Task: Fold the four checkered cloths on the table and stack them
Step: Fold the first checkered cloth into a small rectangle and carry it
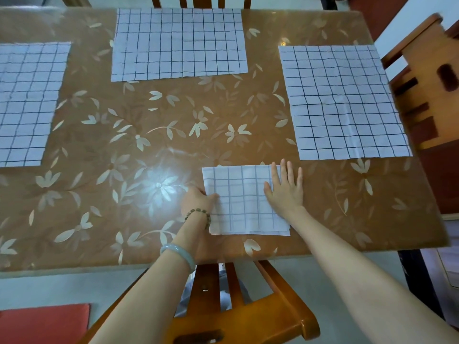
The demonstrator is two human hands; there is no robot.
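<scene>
Folded cloth (pixel 238 202) sits at 6 o'clock on the desk (pixel 149 150). Left grip (pixel 198 200) pinches its 9 o'clock edge, right grip (pixel 285 192) flat, pressing. I'd square the corners before creasing.

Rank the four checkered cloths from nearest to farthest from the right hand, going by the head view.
1. Folded white checkered cloth, under the right hand, at the near edge.
2. Flat checkered cloth on the right, just beyond it.
3. Flat checkered cloth at the far middle.
4. Flat checkered cloth on the left, farthest off.
</scene>
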